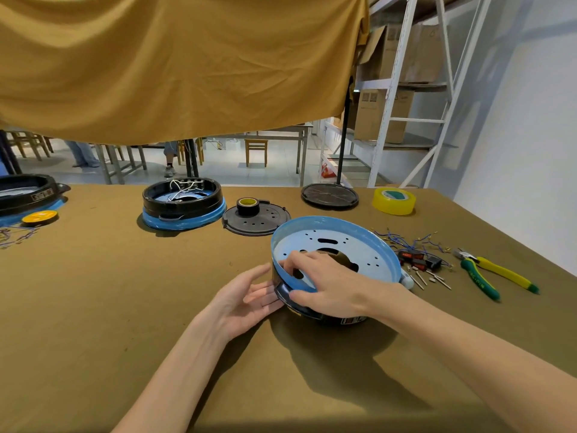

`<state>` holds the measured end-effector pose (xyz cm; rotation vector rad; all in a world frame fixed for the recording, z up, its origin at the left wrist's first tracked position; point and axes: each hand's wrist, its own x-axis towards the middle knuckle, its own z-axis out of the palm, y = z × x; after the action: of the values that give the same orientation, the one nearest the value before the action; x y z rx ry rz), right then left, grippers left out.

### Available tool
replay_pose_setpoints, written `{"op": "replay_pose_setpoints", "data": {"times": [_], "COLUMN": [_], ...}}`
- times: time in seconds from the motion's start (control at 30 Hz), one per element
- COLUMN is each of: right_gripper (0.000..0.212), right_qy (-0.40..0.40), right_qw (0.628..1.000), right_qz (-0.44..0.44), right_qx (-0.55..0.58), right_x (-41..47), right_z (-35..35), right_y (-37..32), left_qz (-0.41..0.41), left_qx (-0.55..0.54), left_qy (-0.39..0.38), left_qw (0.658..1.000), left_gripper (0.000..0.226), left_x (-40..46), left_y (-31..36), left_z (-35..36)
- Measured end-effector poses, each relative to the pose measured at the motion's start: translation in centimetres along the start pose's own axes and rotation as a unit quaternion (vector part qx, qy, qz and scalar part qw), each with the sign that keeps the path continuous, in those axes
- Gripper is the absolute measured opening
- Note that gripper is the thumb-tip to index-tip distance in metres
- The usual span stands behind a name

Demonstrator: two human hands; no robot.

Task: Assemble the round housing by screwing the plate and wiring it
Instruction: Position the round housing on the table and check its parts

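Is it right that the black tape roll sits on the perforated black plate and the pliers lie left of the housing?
Not quite. The head view shows the pliers lying right of the housing, not left. The black tape roll does sit on the perforated black plate.

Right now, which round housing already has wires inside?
The far housing, left of the black plate: white wires show inside. The one in hand has none.

glossy black plastic housing (pixel 315 310), matt olive cloth table (pixel 125 307)
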<state>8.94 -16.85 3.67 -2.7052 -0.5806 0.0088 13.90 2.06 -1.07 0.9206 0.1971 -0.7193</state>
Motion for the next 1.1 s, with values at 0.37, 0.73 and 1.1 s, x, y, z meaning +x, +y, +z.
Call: {"op": "replay_pose_setpoints", "data": {"times": [0.37,0.73,1.1], "right_gripper": [0.052,0.062,0.060], "right_qy": [0.037,0.031,0.033], "right_qw": [0.978,0.985,0.988], "right_qz": [0.080,0.074,0.070], "right_qx": [0.190,0.152,0.131], "right_x": [0.2,0.8,0.5], "right_z": [-0.3,0.5,0.3], "right_y": [1.9,1.4,1.2], "left_qz": [-0.002,-0.004,-0.021], "left_qx": [0.112,0.091,0.103], "left_qy": [0.047,0.041,0.029], "left_qw": [0.993,0.995,0.994], "left_gripper": [0.071,0.081,0.073], "left_x": [0.7,0.6,0.9], "left_y": [0.8,0.6,1.2], "left_z": [1.1,0.8,1.1]}}
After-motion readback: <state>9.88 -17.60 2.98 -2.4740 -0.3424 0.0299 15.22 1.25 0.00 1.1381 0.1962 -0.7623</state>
